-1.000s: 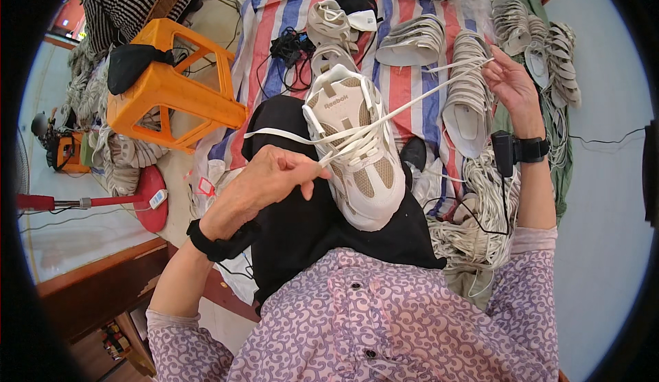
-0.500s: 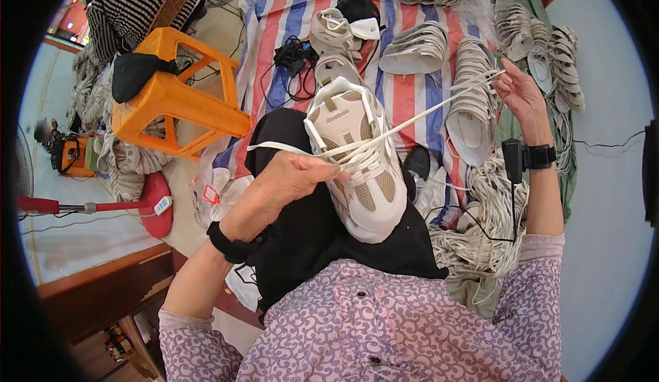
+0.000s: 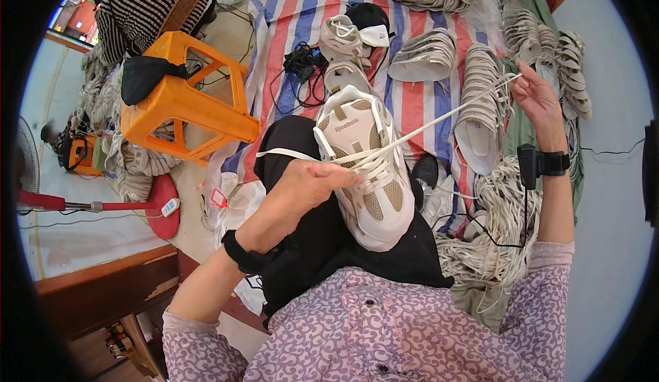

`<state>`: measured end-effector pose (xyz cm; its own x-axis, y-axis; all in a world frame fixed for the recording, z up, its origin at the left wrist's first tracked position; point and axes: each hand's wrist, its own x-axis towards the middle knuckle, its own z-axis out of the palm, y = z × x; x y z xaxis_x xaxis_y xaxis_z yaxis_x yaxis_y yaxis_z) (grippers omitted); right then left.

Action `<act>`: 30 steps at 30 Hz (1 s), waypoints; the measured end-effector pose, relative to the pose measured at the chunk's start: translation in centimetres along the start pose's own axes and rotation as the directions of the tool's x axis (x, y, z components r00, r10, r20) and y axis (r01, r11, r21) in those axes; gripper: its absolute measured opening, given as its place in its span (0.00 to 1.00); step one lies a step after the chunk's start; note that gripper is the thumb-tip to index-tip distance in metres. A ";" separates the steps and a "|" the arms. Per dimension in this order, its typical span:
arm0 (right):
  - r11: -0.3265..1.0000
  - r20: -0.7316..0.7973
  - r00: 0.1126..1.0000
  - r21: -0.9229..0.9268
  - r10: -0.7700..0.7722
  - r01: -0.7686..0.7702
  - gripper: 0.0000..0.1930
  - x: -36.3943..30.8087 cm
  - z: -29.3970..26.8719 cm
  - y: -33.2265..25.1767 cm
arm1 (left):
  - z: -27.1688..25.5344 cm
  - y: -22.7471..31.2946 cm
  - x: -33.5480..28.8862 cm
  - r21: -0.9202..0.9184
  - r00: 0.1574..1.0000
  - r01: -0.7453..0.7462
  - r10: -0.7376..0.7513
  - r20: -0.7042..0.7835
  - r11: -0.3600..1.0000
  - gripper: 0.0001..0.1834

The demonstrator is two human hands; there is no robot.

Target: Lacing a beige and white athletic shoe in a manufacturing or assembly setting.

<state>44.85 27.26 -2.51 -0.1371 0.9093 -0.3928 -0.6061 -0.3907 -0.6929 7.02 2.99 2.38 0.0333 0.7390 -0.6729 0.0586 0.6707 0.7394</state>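
A white and beige sneaker (image 3: 367,176) rests across my black-clad legs, its toe toward me and its tongue pointing away. White lacing crosses the lower part of its opening. My left hand (image 3: 298,193) pinches a shoelace right beside the eyelets, and a loose flat end (image 3: 285,153) sticks out to the left above that hand. Raised at the far right, my right hand (image 3: 539,104) has its fingers closed on the other end of the shoelace (image 3: 439,118), which runs taut and slanting from the shoe. The fingertips of the left hand partly cover the lacing.
Stacked shoe pieces (image 3: 478,114) lie on the striped sheet (image 3: 412,111) ahead. A heap of white laces (image 3: 494,238) is by my right side. An orange stool (image 3: 185,100) stands at the left, near a red fan base (image 3: 163,210). Black cables (image 3: 305,66) lie beyond the shoe.
The whole scene has shifted slightly right and down in the picture. Both hands keep their grip on the shoelace, which stays stretched out to the right.
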 end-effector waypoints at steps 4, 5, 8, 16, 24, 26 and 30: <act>0.999 0.053 0.998 0.033 0.022 -0.023 0.09 0.4 -3.3 -1.4 | -0.1 -2.8 0.9 0.232 0.900 -0.404 0.430 -0.073 0.885 0.11; 0.999 0.060 0.998 0.039 0.030 -0.032 0.09 0.2 -3.1 -1.3 | 0.0 -3.2 0.9 0.238 0.901 -0.398 0.426 -0.082 0.886 0.11; 0.997 0.060 0.997 0.068 0.040 -0.044 0.05 0.1 -3.1 -1.7 | 1.0 -2.9 0.8 0.672 0.621 -0.499 0.767 -0.162 0.546 0.10; 0.999 -0.137 0.991 0.039 -0.012 0.018 0.08 1.2 -6.8 -2.6 | 0.4 -2.7 0.9 -0.083 0.887 -0.456 0.444 -0.131 0.886 0.12; 0.971 -0.015 0.972 -0.034 -0.236 0.235 0.07 6.3 -9.5 -10.7 | 0.1 -2.8 0.6 0.565 0.604 -0.638 0.795 -0.055 0.524 0.15; 0.901 0.029 0.954 -0.321 -0.300 0.293 0.07 6.7 -6.4 -7.0 | 0.1 -2.6 0.6 0.720 0.534 -0.540 0.839 -0.106 0.435 0.17; -0.412 0.803 0.519 -0.596 -0.292 0.690 0.10 1.6 0.1 2.3 | 0.5 -2.5 1.5 0.810 0.548 -0.459 0.834 -0.066 0.365 0.13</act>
<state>43.16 27.83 -4.70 -0.5234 0.7012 0.4841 0.6217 0.7028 -0.3457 7.42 2.37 -0.51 0.0015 0.9684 0.2494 0.8141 -0.1460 0.5620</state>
